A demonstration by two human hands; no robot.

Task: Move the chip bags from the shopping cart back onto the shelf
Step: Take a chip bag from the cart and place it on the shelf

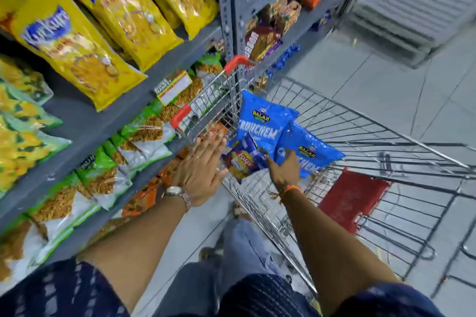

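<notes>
a shop: snack-stocked shelves, price tag, wire shopping cart.

I read "BALAJI CRUNCHEM" on the blue bag, "BALAJI" on its neighbour, "Lay's" on the small pack, "Kurkure" on the yellow shelf bags.

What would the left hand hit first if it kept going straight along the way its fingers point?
Most likely the wire end wall of the shopping cart. The left hand is open and flat, its fingers pointing up-frame at that mesh. Depth is unclear, so it might pass outside the cart toward the shelf.
</notes>
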